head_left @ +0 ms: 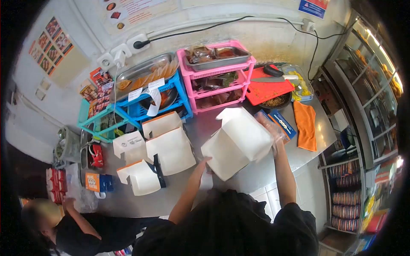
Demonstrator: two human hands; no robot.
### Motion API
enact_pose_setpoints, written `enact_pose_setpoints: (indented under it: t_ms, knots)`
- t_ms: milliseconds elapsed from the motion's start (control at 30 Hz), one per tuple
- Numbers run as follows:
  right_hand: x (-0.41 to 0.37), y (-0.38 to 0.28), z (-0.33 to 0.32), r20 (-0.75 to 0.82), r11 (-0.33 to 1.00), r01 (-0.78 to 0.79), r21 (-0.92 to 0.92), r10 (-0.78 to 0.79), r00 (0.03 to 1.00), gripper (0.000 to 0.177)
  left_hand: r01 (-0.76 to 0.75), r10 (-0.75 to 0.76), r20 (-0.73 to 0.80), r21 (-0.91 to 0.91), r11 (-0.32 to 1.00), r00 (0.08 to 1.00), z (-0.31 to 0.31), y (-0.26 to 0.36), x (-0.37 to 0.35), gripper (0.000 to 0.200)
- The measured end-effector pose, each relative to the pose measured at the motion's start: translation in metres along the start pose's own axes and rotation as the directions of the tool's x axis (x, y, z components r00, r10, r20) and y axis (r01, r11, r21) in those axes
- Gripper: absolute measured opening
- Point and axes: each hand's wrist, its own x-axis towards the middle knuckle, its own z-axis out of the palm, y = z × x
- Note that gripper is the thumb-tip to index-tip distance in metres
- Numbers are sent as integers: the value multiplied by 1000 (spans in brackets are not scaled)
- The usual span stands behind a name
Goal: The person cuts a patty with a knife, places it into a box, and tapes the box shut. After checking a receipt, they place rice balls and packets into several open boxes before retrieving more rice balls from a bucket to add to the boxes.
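Note:
A large open white carton (232,143) is tilted above the steel table, between my two hands. My left hand (204,165) grips its lower left edge. My right hand (273,128), in a clear plastic glove and somewhat blurred, is at the carton's right side; its fingers are partly smeared. Just behind that hand lies a dark blue and orange printed piece (284,123). Left of the carton stand other open white boxes, among them a larger one (171,151) and a smaller one (145,178) nearer the table's front edge.
Behind the boxes are a blue rack (181,96) and a pink tiered rack (218,77) with food trays. A knife (267,79) rests on a red cutting board (267,91), left of an orange cloth (305,126). A co-worker (81,226) is at the lower left.

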Motion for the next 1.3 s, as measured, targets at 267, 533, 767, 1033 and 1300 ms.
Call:
enact_pose_setpoints:
  t_ms: [267, 533, 767, 1033, 1300]
  knots:
    - [1, 49, 19, 188, -83, 176, -981, -652, 735, 40, -214, 22, -387, -460, 862, 922, 4, 24, 68, 41]
    - [-31, 106, 47, -405, 856, 369, 362, -212, 889, 50, -217, 218, -78, 15, 976, 973, 93, -19, 2, 51]
    - [-49, 139, 65, -496, 819, 299, -491, -544, 677, 87, -408, 431, -109, 184, 894, 896, 101, -8, 2, 49]
    - [-49, 91, 31, 218, 400, 473, -785, -536, 815, 51, -673, 687, 150, 430, 602, 711, 62, -28, 1, 56]
    - [23, -24, -58, 161, 638, 122, -760, 3, 987, 34, -83, 25, 365, 143, 986, 931, -37, -101, 25, 43]
